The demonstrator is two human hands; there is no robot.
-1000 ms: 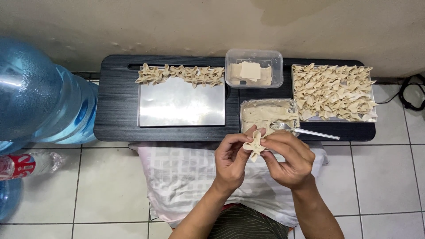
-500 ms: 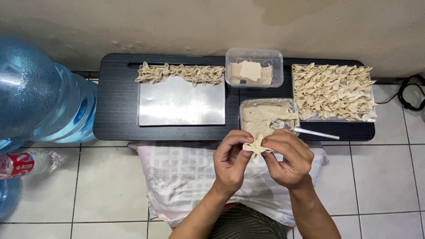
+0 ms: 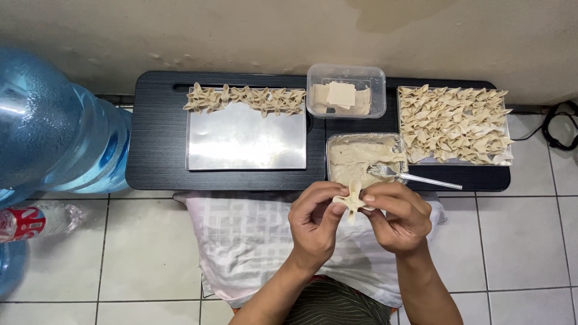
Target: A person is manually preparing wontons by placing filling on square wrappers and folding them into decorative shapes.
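Big blue water jug (image 3: 51,126) left, small plastic bottle (image 3: 36,219) below, black cable (image 3: 560,126) right.

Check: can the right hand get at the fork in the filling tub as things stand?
Probably yes: the fork handle juts toward the right hand, nothing between, but both hands pinch a dumpling.

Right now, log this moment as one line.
left hand: pinching dumpling | right hand: pinching dumpling | fork: in filling tub | table: two trays
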